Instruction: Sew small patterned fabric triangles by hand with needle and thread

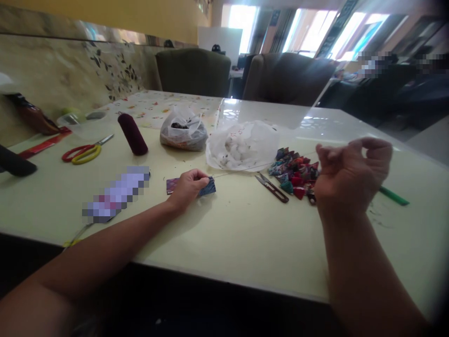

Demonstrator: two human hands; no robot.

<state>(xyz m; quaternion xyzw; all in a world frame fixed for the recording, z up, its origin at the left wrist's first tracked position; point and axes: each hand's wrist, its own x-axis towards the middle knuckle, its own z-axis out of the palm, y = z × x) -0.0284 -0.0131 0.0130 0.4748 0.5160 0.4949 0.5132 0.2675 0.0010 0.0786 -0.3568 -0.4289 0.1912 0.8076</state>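
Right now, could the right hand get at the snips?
Probably yes: nothing covers the snips, lying beside the fabric pieces. However, the right hand appears to pinch the thread, so would likely need freeing first.

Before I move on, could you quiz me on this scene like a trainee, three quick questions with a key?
1. Which hand pinches the small blue-and-purple patterned fabric piece? (A) left (B) right
2. True or false: the scissors with red and yellow handles lie to the left of the dark maroon cylinder.
3. Fill in: a thin ___ stretches from the fabric piece toward the raised right hand.

Key: 1. A, the left hand. 2. True. 3. Thread.
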